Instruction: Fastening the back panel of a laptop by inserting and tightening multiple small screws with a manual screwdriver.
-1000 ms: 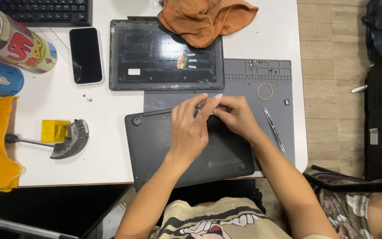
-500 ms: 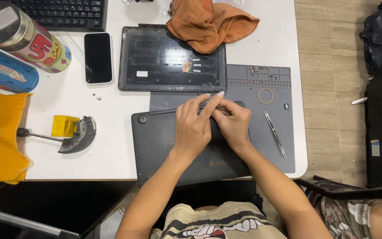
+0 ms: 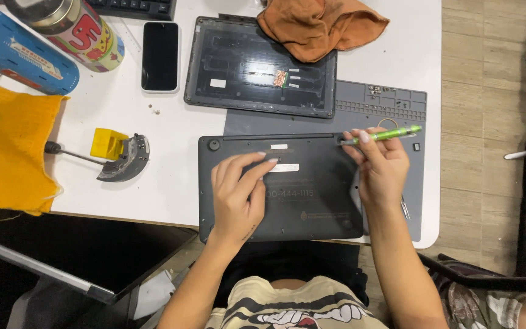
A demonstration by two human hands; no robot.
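left hand (image 3: 238,195) lies flat on the dark grey laptop base (image 3: 287,189), fingers spread loosely and stretched out, tips near the small white label, gripping nothing. right hand (image 3: 382,167) is closed around a green screwdriver (image 3: 388,134), pinched between thumb and fingertips, tool held nearly level with its tip at the top right corner of the laptop base. the laptop base sits underside up at the near edge of the white table (image 3: 171,183), partly over a grey work mat (image 3: 397,109). just behind it lies a second dark panel (image 3: 238,67), inner side up, with an orange cloth (image 3: 321,24) draped over its far right corner. black phone (image 3: 160,56) rests left of that panel. further left 2 cylinders, a blue one (image 3: 19,52) and a colourful one (image 3: 80,27). yellow cloth (image 3: 7,143) covers the left table edge. yellow block (image 3: 108,143) touches a curved grey part (image 3: 128,161) left of the laptop base. keyboard (image 3: 132,7) at top edge.
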